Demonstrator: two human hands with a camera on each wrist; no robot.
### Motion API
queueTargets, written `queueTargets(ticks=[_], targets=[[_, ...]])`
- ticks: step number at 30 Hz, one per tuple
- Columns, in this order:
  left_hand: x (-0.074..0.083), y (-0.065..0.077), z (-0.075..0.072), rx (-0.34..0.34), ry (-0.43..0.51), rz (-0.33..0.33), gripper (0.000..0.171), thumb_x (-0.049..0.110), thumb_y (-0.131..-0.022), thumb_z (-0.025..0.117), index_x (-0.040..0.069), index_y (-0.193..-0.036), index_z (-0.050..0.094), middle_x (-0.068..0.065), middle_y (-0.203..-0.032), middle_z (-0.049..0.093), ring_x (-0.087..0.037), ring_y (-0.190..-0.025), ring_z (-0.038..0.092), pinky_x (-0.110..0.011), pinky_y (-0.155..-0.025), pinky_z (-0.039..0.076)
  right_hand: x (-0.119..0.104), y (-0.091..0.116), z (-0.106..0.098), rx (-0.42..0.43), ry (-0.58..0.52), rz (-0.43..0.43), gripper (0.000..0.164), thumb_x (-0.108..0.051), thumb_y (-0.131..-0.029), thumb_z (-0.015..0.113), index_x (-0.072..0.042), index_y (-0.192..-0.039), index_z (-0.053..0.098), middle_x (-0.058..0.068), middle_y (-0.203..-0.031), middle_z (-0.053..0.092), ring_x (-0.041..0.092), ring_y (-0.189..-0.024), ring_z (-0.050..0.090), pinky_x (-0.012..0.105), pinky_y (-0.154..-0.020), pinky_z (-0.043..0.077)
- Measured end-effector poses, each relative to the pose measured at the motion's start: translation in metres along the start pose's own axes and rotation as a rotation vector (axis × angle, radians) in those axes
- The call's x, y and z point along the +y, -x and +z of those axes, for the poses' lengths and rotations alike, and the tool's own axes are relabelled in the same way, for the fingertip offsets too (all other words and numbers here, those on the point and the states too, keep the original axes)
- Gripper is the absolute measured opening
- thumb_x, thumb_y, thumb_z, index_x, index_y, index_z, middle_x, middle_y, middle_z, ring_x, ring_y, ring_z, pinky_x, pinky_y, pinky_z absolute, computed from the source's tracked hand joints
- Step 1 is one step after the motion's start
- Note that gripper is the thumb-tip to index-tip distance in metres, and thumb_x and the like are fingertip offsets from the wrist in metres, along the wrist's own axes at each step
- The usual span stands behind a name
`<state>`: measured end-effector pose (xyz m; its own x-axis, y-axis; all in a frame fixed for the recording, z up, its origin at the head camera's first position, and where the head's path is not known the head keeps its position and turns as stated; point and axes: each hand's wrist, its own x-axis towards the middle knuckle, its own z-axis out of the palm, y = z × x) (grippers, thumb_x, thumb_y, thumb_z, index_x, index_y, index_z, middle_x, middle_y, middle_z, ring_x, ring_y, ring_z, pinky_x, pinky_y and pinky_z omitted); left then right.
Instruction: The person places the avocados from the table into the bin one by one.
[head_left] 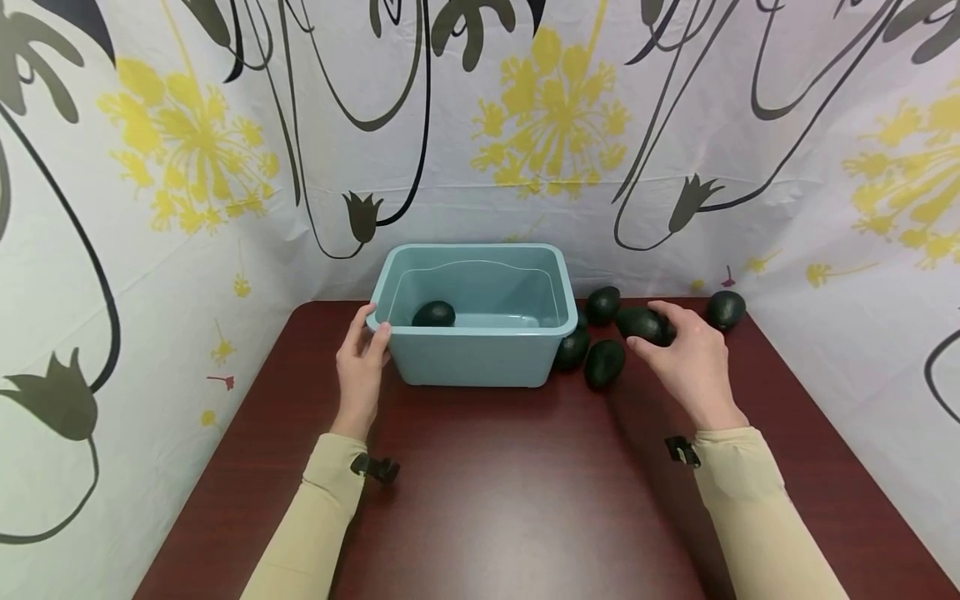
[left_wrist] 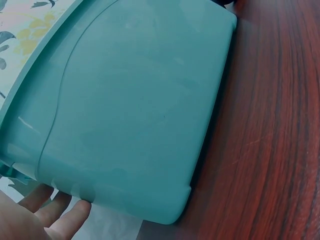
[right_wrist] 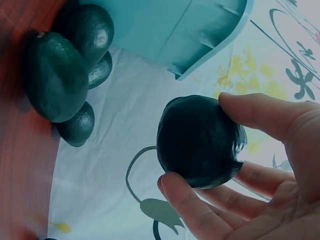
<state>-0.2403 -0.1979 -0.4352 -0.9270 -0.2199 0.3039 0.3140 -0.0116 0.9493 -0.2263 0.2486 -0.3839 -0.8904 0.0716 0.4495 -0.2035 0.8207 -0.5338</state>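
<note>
A: Which step, do you reckon?

B: Filling, by the look of it. The right hand grips the held avocado, thumb and fingers spread only to the fruit's width, right of the blue plastic bin. The left hand pinches the bin's near left corner. One inner avocado lies in the bin's left part.

A: And the next move?

B: Calls for a carry leftward, I'd judge, high enough to clear the right rim, bin kept steady.

A: Does any view keep something to itself?

B: Only the head view shows inside the bin. The right wrist view best separates the bunched avocados, four beside the bin. The left wrist view catches three bent fingers against the left outer wall; no thumb there.
</note>
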Motion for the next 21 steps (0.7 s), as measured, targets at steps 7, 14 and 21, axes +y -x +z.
queueTargets(ticks=[7,14,21], targets=[[0.0,-0.001,0.001,-0.013,0.009,0.009,0.055,0.027,-0.1,0.065,0.016,-0.151,0.047,-0.015,-0.151,0.044,-0.032,-0.131,0.047,-0.056,-0.102,0.042,-0.007,-0.001,-0.004,0.022,-0.011,-0.027,0.058,-0.031,-0.084,0.082,-0.014,-0.137,0.063,0.016,-0.128,0.063,0.037,-0.108,0.058,0.06,-0.085,0.045],[0.0,-0.002,0.0,-0.019,0.004,0.01,0.055,0.03,-0.1,0.066,0.018,-0.151,0.047,-0.015,-0.151,0.044,-0.032,-0.131,0.047,-0.056,-0.102,0.043,-0.016,-0.003,-0.006,0.04,-0.021,-0.057,0.056,-0.031,-0.084,0.082,-0.014,-0.135,0.064,0.015,-0.126,0.064,0.035,-0.107,0.059,0.058,-0.085,0.046],[0.0,0.0,0.0,-0.004,0.0,-0.006,0.055,0.03,-0.1,0.066,0.019,-0.151,0.048,-0.014,-0.151,0.045,-0.029,-0.13,0.049,-0.056,-0.102,0.042,-0.024,-0.005,-0.008,0.059,-0.019,-0.087,0.056,-0.03,-0.084,0.082,-0.017,-0.136,0.064,0.012,-0.121,0.066,0.028,-0.085,0.058,0.05,-0.077,0.046]])
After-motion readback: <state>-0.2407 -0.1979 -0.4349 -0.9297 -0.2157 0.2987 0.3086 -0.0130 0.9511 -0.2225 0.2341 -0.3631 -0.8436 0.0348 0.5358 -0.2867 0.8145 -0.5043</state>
